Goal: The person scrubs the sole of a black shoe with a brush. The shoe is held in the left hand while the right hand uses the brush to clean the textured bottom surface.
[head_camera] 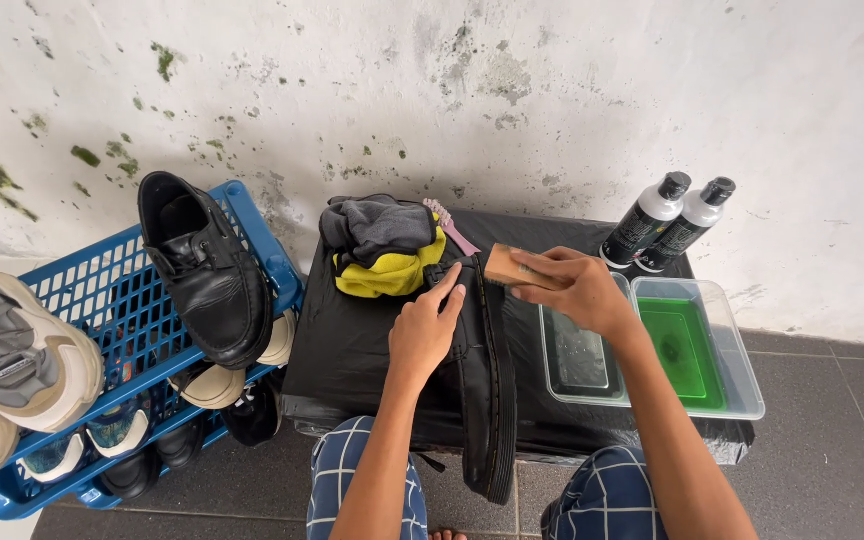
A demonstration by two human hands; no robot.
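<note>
Stained white wall (552, 90) behind black-covered table (352, 340), left hand (424, 335) flat, grip released, steadying black boot (487, 400), right hand (572, 290) grip clenched around wooden brush (507, 267), two clear tubs (742, 390) alongside.

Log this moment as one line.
left hand: steadies black boot | right hand: holds brush at boot | right of boot: two trays, two bottles
</note>
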